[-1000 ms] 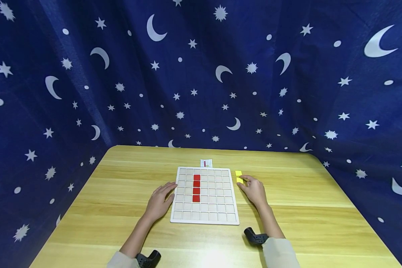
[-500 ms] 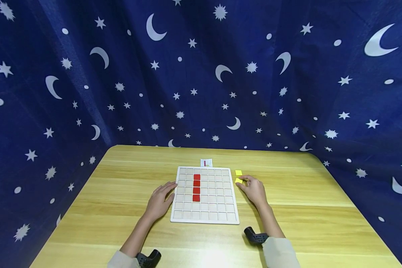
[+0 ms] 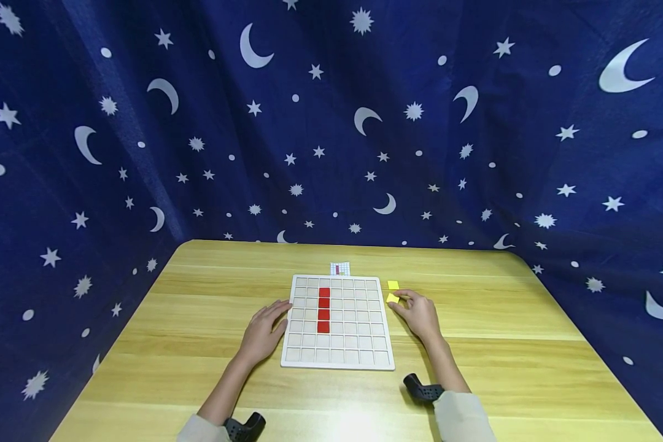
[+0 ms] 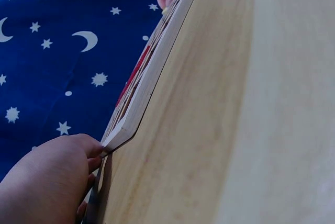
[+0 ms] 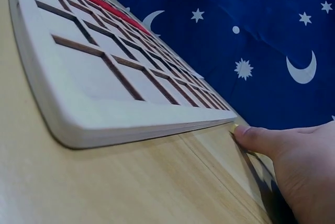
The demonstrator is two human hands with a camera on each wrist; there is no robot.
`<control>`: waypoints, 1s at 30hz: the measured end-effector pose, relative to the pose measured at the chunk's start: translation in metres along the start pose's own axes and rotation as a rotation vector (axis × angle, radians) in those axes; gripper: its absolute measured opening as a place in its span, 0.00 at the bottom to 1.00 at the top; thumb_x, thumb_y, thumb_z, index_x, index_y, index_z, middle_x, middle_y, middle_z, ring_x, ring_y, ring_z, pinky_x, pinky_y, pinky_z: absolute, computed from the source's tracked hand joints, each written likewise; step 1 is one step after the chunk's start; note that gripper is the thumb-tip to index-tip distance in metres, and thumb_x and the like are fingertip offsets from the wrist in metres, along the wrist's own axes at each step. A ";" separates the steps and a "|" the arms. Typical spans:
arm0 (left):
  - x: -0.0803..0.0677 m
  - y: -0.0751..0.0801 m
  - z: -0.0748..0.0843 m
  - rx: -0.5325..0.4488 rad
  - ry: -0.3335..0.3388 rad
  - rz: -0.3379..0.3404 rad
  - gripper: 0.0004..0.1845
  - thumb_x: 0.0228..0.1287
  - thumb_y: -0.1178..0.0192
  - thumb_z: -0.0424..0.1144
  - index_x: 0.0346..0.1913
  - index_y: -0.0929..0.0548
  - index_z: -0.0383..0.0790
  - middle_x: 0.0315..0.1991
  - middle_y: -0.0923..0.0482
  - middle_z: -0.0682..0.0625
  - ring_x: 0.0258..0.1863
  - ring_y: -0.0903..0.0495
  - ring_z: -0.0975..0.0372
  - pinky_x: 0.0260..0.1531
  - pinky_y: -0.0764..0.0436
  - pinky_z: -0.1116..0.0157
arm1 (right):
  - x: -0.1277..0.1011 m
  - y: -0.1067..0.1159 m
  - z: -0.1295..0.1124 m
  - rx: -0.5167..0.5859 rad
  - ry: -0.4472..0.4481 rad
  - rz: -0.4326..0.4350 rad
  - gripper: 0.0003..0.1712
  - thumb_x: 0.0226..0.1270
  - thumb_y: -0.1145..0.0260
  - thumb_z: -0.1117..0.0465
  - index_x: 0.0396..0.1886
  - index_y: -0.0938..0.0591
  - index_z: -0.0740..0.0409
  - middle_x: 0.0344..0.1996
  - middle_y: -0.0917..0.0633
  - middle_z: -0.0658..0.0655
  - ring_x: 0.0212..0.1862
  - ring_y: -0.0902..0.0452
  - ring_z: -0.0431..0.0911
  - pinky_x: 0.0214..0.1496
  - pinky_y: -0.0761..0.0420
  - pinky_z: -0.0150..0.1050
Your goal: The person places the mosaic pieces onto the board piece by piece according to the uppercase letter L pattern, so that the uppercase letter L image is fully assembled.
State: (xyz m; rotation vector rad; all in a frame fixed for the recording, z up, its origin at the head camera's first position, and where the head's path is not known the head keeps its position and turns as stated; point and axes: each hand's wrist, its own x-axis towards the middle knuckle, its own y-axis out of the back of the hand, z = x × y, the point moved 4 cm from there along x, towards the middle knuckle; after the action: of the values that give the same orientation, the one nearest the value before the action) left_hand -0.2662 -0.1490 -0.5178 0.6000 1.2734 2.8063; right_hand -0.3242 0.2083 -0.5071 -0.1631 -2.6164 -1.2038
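Observation:
A white wooden grid board (image 3: 359, 342) lies flat at the table's middle, with a column of several red square tiles (image 3: 323, 314) set in its cells. My left hand (image 3: 264, 331) rests at the board's left edge, fingers loosely extended; in the left wrist view its thumb side touches the corner. Just off the right edge, my right hand (image 3: 420, 314) pinches a yellow square tile (image 3: 392, 298) between thumb and index finger. Only a yellow sliver of it shows in the right wrist view. Behind it lies a second yellow tile (image 3: 393, 285), untouched.
A small printed card (image 3: 340, 268) with a grid and a red bar lies against the board's far edge. The wooden table (image 3: 475, 344) runs back to a dark blue curtain (image 3: 331, 153) with moons and stars. Each wrist wears a black camera band.
The pinched yellow tile has slid slightly left, toward the board, and away from the other yellow tile, turning a little. My left hand has stayed in place.

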 end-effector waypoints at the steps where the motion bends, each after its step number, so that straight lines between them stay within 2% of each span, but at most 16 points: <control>1: 0.000 0.000 0.000 0.000 -0.003 0.002 0.18 0.65 0.45 0.37 0.58 0.24 0.41 0.59 0.28 0.48 0.63 0.35 0.53 0.65 0.44 0.53 | 0.000 0.000 0.000 0.001 0.003 0.003 0.19 0.53 0.29 0.52 0.43 0.16 0.56 0.08 0.40 0.46 0.13 0.48 0.40 0.15 0.45 0.33; 7: 0.000 0.001 0.001 -0.003 -0.008 0.002 0.18 0.65 0.45 0.37 0.58 0.24 0.40 0.59 0.28 0.47 0.63 0.35 0.53 0.65 0.44 0.52 | 0.000 0.000 -0.001 0.026 0.023 0.030 0.19 0.52 0.28 0.52 0.42 0.16 0.56 0.08 0.40 0.46 0.13 0.49 0.39 0.15 0.46 0.32; 14: 0.000 0.001 0.001 -0.003 0.000 -0.001 0.18 0.65 0.45 0.36 0.58 0.24 0.40 0.59 0.28 0.47 0.63 0.35 0.53 0.65 0.44 0.52 | -0.002 0.000 -0.009 0.130 0.088 0.058 0.18 0.51 0.27 0.53 0.40 0.16 0.56 0.06 0.41 0.44 0.11 0.50 0.37 0.13 0.44 0.31; 20: 0.000 0.000 0.001 -0.004 0.000 0.000 0.18 0.65 0.45 0.36 0.58 0.24 0.40 0.59 0.28 0.47 0.63 0.35 0.53 0.65 0.44 0.52 | -0.008 -0.006 -0.024 0.203 0.144 0.006 0.17 0.52 0.28 0.54 0.40 0.17 0.55 0.06 0.40 0.44 0.10 0.51 0.34 0.12 0.44 0.30; 30: -0.001 0.000 0.001 0.009 -0.044 0.026 0.19 0.63 0.43 0.36 0.57 0.23 0.38 0.58 0.27 0.46 0.61 0.33 0.51 0.63 0.41 0.50 | -0.017 -0.022 -0.046 0.210 0.224 -0.060 0.16 0.49 0.26 0.54 0.38 0.17 0.52 0.07 0.39 0.43 0.11 0.50 0.32 0.13 0.42 0.30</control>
State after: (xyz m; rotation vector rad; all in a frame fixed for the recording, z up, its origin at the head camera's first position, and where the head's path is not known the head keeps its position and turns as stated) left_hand -0.2647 -0.1487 -0.5174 0.6801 1.2809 2.7923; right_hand -0.3040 0.1592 -0.4986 0.0855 -2.5413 -0.8984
